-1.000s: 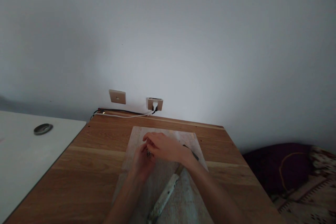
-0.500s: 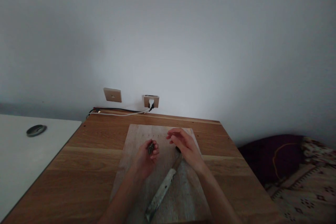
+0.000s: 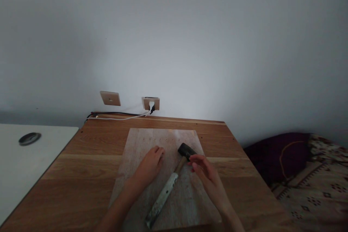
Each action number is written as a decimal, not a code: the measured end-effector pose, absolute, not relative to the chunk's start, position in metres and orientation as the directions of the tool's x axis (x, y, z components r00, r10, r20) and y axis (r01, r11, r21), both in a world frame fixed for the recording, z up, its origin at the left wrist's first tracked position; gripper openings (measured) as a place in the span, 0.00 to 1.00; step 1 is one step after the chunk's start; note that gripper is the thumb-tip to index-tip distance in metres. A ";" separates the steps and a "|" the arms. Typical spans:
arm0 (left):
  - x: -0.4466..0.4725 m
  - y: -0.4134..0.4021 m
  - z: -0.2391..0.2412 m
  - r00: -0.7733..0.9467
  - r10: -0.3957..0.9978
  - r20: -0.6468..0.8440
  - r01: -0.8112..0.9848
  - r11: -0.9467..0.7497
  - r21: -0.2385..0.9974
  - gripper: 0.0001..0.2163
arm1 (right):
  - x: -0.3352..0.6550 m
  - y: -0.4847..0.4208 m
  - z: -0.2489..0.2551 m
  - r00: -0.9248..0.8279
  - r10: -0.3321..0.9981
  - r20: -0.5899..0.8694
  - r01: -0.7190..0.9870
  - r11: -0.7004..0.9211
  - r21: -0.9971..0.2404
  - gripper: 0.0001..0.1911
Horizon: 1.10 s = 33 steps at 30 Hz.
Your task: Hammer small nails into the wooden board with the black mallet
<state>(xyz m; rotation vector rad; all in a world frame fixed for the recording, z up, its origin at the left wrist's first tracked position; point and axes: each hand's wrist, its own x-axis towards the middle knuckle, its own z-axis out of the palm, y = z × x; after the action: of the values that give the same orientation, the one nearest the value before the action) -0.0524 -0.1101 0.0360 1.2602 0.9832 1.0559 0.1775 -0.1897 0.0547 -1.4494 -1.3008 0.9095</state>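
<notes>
A pale wooden board (image 3: 141,141) lies on a brown wooden table (image 3: 89,159). On it rests a hammer (image 3: 170,185) with a black head and a paint-marked wooden handle, lying diagonally. My left hand (image 3: 150,164) rests on the board left of the hammer, fingers curled down; what it holds is hidden. My right hand (image 3: 204,172) hovers just right of the hammer's neck, fingers loosely apart and empty. A faint row of small dots runs across the board's far part.
A wall with a switch plate (image 3: 110,98) and a socket (image 3: 151,103) with plugged cables stands behind the table. A white table (image 3: 16,166) with a dark round lid (image 3: 29,138) is at the left. Dark and patterned cushions (image 3: 282,152) lie at the right.
My hands were together over the board, then parted. The left hand, which showed a small dark object, lowered onto the board. The right hand drew back toward me, uncovering the hammer head.
</notes>
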 end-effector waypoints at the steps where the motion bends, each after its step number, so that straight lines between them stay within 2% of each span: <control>1: -0.055 -0.114 0.039 0.256 0.967 -0.013 -0.082 0.035 0.996 0.14 | 0.181 -0.195 0.053 0.177 0.982 0.068 0.289 0.014 -0.957 0.18; 4: -0.069 -0.130 0.045 0.298 0.954 -0.038 -0.111 0.074 0.991 0.16 | 0.196 -0.211 0.043 0.246 0.965 0.088 0.356 -0.006 -0.934 0.19; 6: -0.084 -0.144 0.041 0.289 0.957 0.026 -0.013 -0.024 1.000 0.13 | 0.209 -0.220 0.032 0.314 0.942 0.120 0.469 -0.044 -0.882 0.20; 7: -0.094 -0.152 0.035 0.280 0.955 0.095 0.103 -0.129 0.986 0.10 | 0.215 -0.224 0.025 0.347 0.926 0.150 0.547 -0.070 -0.834 0.20; 9: -0.117 -0.169 0.020 0.256 0.938 0.233 0.374 -0.318 0.871 0.04 | 0.226 -0.230 0.010 0.370 0.900 0.231 0.705 -0.109 -0.701 0.23; 10: -0.129 -0.177 0.011 0.262 0.922 0.284 0.484 -0.381 0.788 0.06 | 0.229 -0.233 0.002 0.364 0.896 0.255 0.761 -0.128 -0.636 0.25; 12: -0.153 -0.191 -0.004 0.288 0.896 0.339 0.648 -0.443 0.619 0.18 | 0.232 -0.238 -0.012 0.361 0.898 0.253 0.818 -0.174 -0.549 0.29; 13: -0.164 -0.197 -0.009 0.301 0.885 0.354 0.707 -0.457 0.540 0.21 | 0.231 -0.240 -0.018 0.364 0.900 0.241 0.830 -0.196 -0.522 0.30; 15: -0.183 -0.207 -0.013 0.319 0.870 0.376 0.782 -0.466 0.414 0.19 | 0.230 -0.242 -0.027 0.367 0.900 0.233 0.844 -0.217 -0.491 0.31; 18: -0.203 -0.215 -0.009 0.257 0.886 0.385 0.848 -0.398 0.350 0.13 | 0.227 -0.242 -0.031 0.346 0.902 0.258 0.856 -0.191 -0.480 0.31; 24: -0.232 -0.214 -0.005 -0.003 0.935 0.355 0.898 -0.153 0.411 0.20 | 0.199 -0.231 -0.031 0.247 0.938 0.242 0.862 -0.098 -0.498 0.29; 31: -0.261 -0.206 0.010 -0.117 0.940 0.321 0.937 -0.003 0.351 0.18 | 0.127 -0.213 -0.028 0.031 0.974 0.224 0.854 0.091 -0.513 0.27; 33: -0.271 -0.206 0.017 -0.178 0.935 0.308 0.925 0.052 0.376 0.16 | 0.109 -0.206 -0.021 -0.018 0.978 0.207 0.842 0.127 -0.524 0.25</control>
<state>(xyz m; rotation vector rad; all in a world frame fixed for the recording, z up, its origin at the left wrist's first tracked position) -0.2713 -0.2058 0.0172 2.0020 2.2641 0.7835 0.1090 -0.2062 -0.0210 -1.7509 -1.8960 0.3449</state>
